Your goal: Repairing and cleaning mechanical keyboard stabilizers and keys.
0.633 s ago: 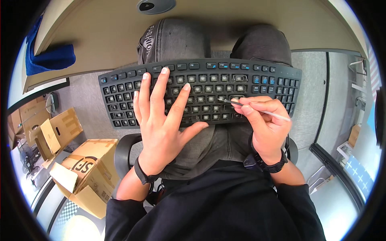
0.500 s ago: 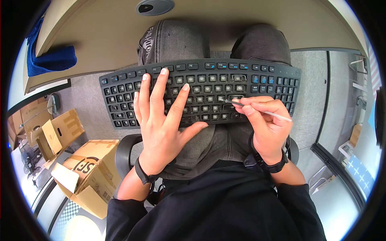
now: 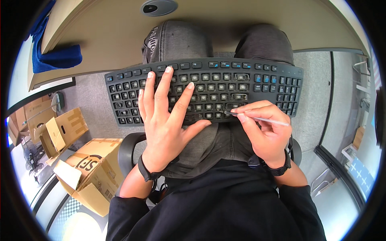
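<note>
A black keyboard (image 3: 219, 87) lies across my lap. Many of its keycaps are off, leaving sockets with pale centres, while the top row and much of the right-hand block still carry caps. My left hand (image 3: 163, 122) rests with spread fingers over the left-middle of the keyboard, its fingertips near the top rows. Between the thumb and fingers of my right hand (image 3: 267, 130) is pinched a thin tool (image 3: 270, 121) with a clear shaft and a dark tip; its exact kind does not show. The dark tip is at the bottom rows of sockets, right of the middle.
A desk (image 3: 225, 24) with a round grommet (image 3: 159, 7) overhangs my knees. Opened cardboard boxes, including a large box (image 3: 94, 172), stand on the floor to the left. A blue cloth (image 3: 60, 59) hangs at the desk's left. Chair armrests flank me.
My right hand has brought the tool tip down toward the keyboard's near edge. My left hand keeps its place on the keys, and the whole view has shifted slightly.
</note>
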Available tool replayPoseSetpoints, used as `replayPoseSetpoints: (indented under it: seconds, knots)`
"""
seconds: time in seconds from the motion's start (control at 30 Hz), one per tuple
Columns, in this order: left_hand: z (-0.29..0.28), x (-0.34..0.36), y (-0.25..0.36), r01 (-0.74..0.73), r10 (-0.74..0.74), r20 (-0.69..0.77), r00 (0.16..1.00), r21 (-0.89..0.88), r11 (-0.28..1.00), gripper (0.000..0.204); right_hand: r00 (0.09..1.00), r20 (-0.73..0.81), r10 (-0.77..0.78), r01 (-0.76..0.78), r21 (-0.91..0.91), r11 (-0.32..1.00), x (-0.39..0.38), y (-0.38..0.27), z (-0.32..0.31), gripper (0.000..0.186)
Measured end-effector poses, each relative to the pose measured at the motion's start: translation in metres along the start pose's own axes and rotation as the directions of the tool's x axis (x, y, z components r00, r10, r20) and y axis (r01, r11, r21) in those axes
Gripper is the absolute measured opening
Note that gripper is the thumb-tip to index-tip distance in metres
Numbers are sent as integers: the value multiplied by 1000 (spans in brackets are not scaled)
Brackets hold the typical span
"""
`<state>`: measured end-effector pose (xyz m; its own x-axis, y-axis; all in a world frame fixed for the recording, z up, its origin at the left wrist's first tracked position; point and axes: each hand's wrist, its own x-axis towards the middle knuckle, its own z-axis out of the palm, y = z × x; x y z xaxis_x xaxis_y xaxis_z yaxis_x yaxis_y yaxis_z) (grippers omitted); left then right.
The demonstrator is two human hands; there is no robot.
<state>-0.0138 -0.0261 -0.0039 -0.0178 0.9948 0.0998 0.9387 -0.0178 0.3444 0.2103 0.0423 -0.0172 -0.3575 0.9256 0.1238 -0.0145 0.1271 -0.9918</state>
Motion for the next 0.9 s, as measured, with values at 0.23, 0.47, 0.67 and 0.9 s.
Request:
replayPoseSetpoints:
  seconds: [0.23, 0.47, 0.67, 0.9]
  knots:
    - [1, -1, -1, 9, -9, -1, 1000, -9, 1000, 84, 994, 70, -86, 97, -179, 979, 5, -4, 2, 13]
    - [1, -1, -1, 10, -10, 2, 1000, -9, 1000, 84, 995, 44, 93, -96, 64, 993, 0, 5, 1, 12]
    - [1, -1, -1, 12, -12, 2, 1000, -13, 1000, 83, 993, 36, 117, -121, 140, 983, -1, 7, 3, 12]
    - [0, -1, 0, 11, -11, 2, 1000, -14, 1000, 83, 990, 25, 141, -143, 197, 970, -2, 6, 2, 11]
